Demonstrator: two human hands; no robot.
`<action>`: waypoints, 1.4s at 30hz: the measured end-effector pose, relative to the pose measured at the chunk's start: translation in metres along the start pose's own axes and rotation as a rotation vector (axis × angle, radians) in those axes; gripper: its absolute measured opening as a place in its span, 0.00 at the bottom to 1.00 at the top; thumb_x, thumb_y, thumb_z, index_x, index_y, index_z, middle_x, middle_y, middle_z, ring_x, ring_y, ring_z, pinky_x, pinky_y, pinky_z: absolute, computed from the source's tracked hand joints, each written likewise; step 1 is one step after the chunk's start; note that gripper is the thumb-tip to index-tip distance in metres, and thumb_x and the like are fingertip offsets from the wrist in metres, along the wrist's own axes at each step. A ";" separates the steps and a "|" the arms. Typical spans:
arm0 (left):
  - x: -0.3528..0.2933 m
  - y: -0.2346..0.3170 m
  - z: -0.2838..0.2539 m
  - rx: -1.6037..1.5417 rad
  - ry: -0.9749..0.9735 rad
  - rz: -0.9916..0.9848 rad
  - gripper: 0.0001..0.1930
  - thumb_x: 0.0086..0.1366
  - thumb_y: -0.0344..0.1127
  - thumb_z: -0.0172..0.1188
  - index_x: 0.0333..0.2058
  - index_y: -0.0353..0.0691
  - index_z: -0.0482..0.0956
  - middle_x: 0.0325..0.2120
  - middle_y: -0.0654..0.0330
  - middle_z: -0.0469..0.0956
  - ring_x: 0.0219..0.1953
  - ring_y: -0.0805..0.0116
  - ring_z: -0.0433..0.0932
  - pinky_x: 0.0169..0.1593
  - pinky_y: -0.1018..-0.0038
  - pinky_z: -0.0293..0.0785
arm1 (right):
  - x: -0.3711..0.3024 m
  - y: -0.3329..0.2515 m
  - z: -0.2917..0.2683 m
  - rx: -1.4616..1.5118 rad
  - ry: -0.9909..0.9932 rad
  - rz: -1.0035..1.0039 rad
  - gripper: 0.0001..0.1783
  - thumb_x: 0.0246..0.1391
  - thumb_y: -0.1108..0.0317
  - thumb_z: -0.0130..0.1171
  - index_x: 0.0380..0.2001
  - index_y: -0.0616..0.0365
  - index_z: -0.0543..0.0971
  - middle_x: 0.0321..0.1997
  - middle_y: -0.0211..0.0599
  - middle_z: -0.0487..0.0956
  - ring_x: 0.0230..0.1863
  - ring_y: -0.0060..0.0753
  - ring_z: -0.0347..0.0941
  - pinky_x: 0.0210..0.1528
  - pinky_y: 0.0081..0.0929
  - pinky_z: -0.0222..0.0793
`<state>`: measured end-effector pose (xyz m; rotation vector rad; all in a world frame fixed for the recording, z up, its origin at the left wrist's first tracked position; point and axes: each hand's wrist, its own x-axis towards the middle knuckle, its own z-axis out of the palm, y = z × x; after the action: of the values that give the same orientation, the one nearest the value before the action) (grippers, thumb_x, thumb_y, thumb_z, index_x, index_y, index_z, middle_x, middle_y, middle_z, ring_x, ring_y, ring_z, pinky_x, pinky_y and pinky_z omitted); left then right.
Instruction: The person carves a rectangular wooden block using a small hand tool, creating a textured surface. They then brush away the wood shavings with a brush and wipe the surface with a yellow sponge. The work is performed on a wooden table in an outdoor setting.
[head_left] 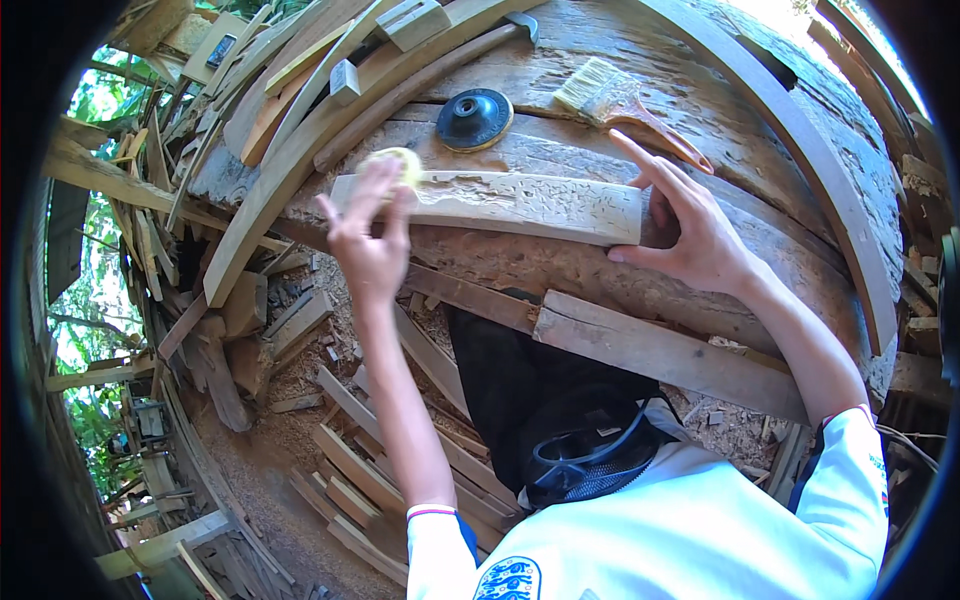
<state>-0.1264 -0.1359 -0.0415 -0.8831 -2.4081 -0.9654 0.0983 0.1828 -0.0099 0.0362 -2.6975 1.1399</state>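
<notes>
A pale wooden board, its top pitted with grooves and small holes, lies crosswise on the thick weathered workbench. Over its left end, my left hand presses a round yellowish pad, closed on it; both are smeared by motion there. At the board's right end, my right hand grips it, the thumb at the near edge and other fingers at the end. Its index finger points up and away. Just beyond the board sit a round black backing pad and a paintbrush with pale bristles.
A hammer lies along a curved wooden piece at the left. Another long curved piece spans the bench's right side. Wood strips and shavings cover the ground below. A loose plank lies along the bench's near edge.
</notes>
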 end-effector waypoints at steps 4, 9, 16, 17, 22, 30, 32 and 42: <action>0.007 0.009 0.012 0.051 0.188 -0.089 0.13 0.76 0.46 0.65 0.48 0.49 0.93 0.54 0.62 0.89 0.64 0.61 0.83 0.82 0.36 0.33 | 0.002 0.000 0.000 0.002 0.001 0.002 0.65 0.50 0.56 0.82 0.85 0.41 0.53 0.51 0.41 0.77 0.32 0.30 0.71 0.41 0.32 0.74; -0.020 0.137 0.051 -0.261 -0.143 0.181 0.10 0.70 0.41 0.72 0.45 0.48 0.94 0.51 0.56 0.90 0.61 0.60 0.86 0.82 0.40 0.40 | -0.001 0.001 -0.004 0.025 -0.026 0.040 0.65 0.49 0.57 0.83 0.85 0.44 0.54 0.51 0.39 0.77 0.32 0.28 0.71 0.40 0.30 0.74; -0.011 0.081 0.036 -0.109 -0.084 0.189 0.13 0.73 0.49 0.69 0.50 0.55 0.92 0.53 0.66 0.89 0.60 0.67 0.85 0.81 0.33 0.32 | -0.001 0.001 -0.007 0.022 -0.038 0.047 0.66 0.48 0.57 0.83 0.84 0.44 0.54 0.52 0.39 0.78 0.32 0.26 0.71 0.40 0.29 0.74; -0.007 0.055 0.026 -0.085 -0.046 0.123 0.13 0.74 0.50 0.68 0.50 0.55 0.92 0.53 0.65 0.89 0.61 0.66 0.85 0.81 0.32 0.31 | 0.000 0.000 -0.007 0.021 -0.045 0.048 0.65 0.48 0.57 0.83 0.84 0.44 0.55 0.52 0.39 0.78 0.32 0.27 0.71 0.41 0.29 0.75; 0.008 0.012 0.005 0.090 0.157 -0.111 0.13 0.75 0.47 0.66 0.47 0.48 0.93 0.53 0.62 0.89 0.62 0.61 0.84 0.82 0.38 0.29 | 0.004 -0.006 -0.003 -0.003 -0.032 0.034 0.65 0.47 0.59 0.83 0.84 0.44 0.55 0.52 0.40 0.78 0.32 0.26 0.71 0.41 0.30 0.75; -0.030 0.148 0.054 -0.252 -0.162 0.223 0.08 0.70 0.46 0.72 0.45 0.57 0.93 0.52 0.65 0.90 0.62 0.65 0.85 0.82 0.35 0.37 | -0.001 -0.001 -0.003 0.017 -0.047 0.070 0.66 0.46 0.61 0.84 0.84 0.42 0.56 0.53 0.40 0.78 0.30 0.24 0.68 0.40 0.28 0.74; -0.026 0.126 0.049 -0.205 -0.112 0.207 0.09 0.71 0.47 0.71 0.46 0.57 0.93 0.52 0.65 0.90 0.62 0.66 0.84 0.81 0.34 0.36 | -0.003 0.002 -0.005 -0.011 -0.036 0.048 0.66 0.46 0.61 0.84 0.84 0.42 0.56 0.53 0.40 0.78 0.30 0.25 0.68 0.40 0.28 0.74; 0.004 0.009 0.005 0.097 0.168 -0.121 0.11 0.74 0.43 0.66 0.44 0.48 0.94 0.52 0.61 0.90 0.60 0.61 0.86 0.81 0.34 0.34 | 0.002 -0.007 -0.003 -0.047 -0.031 0.034 0.67 0.46 0.59 0.85 0.84 0.41 0.55 0.52 0.41 0.78 0.33 0.30 0.70 0.41 0.32 0.75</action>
<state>-0.1238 -0.1255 -0.0384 -0.6032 -2.3630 -0.9176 0.0974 0.1804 -0.0026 0.0017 -2.7614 1.0942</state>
